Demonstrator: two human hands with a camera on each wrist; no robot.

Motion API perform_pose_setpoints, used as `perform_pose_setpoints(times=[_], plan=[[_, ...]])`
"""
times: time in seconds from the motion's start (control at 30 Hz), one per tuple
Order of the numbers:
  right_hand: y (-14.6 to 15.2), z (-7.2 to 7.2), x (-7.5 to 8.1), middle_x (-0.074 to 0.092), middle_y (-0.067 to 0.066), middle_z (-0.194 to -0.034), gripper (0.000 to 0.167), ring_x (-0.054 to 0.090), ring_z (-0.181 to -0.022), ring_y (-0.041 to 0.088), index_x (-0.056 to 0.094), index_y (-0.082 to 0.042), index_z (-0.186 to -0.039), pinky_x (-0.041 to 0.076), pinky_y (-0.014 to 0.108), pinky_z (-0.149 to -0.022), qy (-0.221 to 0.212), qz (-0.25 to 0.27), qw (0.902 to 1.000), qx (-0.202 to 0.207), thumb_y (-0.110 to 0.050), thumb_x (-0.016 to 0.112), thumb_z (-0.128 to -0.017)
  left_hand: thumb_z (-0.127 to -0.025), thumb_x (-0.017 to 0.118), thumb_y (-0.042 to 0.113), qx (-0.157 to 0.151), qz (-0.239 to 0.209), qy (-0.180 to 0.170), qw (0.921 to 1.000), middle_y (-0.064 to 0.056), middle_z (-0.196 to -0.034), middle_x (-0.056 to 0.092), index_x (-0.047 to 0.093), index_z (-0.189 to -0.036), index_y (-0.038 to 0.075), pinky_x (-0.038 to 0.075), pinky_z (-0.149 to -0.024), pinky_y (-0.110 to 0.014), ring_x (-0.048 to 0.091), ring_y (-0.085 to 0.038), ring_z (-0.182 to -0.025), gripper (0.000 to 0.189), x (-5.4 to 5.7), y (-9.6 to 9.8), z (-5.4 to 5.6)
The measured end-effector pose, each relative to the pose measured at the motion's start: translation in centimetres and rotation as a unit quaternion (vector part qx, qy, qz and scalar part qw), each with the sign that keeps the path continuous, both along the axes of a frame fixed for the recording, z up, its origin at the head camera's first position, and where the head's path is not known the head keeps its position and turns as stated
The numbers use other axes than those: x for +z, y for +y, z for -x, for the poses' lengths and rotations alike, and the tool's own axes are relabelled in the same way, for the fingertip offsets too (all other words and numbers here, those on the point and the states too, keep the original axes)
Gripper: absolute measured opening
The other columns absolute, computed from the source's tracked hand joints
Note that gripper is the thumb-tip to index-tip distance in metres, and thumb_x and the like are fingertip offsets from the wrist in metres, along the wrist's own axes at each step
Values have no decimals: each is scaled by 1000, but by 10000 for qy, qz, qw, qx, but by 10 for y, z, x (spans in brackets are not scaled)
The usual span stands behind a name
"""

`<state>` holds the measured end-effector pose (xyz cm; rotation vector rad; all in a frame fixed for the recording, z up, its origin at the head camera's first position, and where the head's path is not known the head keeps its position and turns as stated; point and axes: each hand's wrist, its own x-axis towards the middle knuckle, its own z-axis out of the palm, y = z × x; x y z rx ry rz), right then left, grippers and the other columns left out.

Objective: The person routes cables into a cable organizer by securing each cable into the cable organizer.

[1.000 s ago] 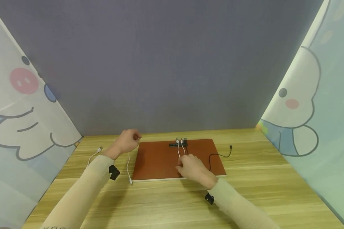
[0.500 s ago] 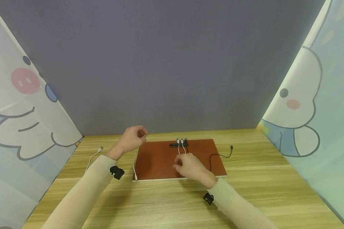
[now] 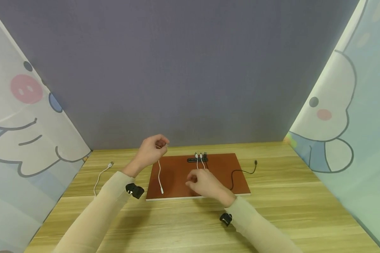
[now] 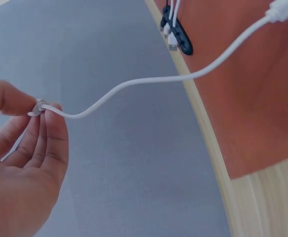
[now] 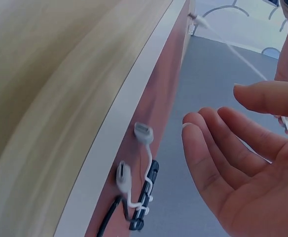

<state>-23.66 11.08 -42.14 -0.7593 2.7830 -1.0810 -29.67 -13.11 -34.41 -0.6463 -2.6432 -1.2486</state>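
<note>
Above the board (image 3: 177, 184) on the worktop (image 3: 168, 225), the right hand (image 3: 206, 182) curves its fingers loosely, thumb apart. Farther off, the left hand (image 3: 149, 151) pinches one end of a white cable (image 3: 159, 175); the other dangles over the board. Beyond, a black clip (image 4: 184, 42) carries other plugs (image 5: 144, 132).

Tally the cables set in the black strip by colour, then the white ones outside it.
White cables in the black strip: 2
Black cable in the strip: 1
White cables outside: 2 (held cable in the left hand, loose cable on the table)
Total: 5
</note>
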Motion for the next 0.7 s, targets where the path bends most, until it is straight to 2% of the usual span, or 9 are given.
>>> perform_pose_setpoints(times=[0.17, 0.37, 0.53, 0.7], plan=[[-7, 0, 0, 69, -7, -90, 15, 61, -77, 6, 73, -7, -105, 52, 28, -70, -115, 175, 9998, 69, -18, 71, -96, -96, 64, 9, -46, -381, 38, 9993, -14, -101, 70, 70, -110, 7, 54, -84, -43, 66, -23, -92, 15, 0, 9, 0], [-14, 0, -1, 70, -5, -91, 22, 63, -79, 8, 73, -3, -110, 52, 29, -72, -262, 261, 9992, 131, -19, 70, -96, -99, 65, 12, -151, -653, -206, 9975, -8, -99, 69, 69, -115, 9, 54, -72, -40, 67, -22, -87, 16, 2, 17, 0], [-19, 3, -3, 71, -1, -99, 28, 65, -86, 12, 72, -2, -117, 53, 32, -75, -355, 245, 9990, 82, -20, 70, -97, -98, 65, 9, -257, -1069, -395, 9932, -13, -97, 69, 69, -113, 9, 51, -68, -37, 67, -27, -82, 16, 5, 23, 2], [-24, 7, -4, 73, 0, -98, 26, 67, -86, 13, 74, -3, -114, 53, 32, -76, -395, 498, 9979, 118, -20, 71, -96, -97, 66, 6, -363, -1448, -469, 9877, -17, -97, 69, 69, -113, 4, 52, -67, -33, 68, -31, -82, 17, 5, 31, 3]])
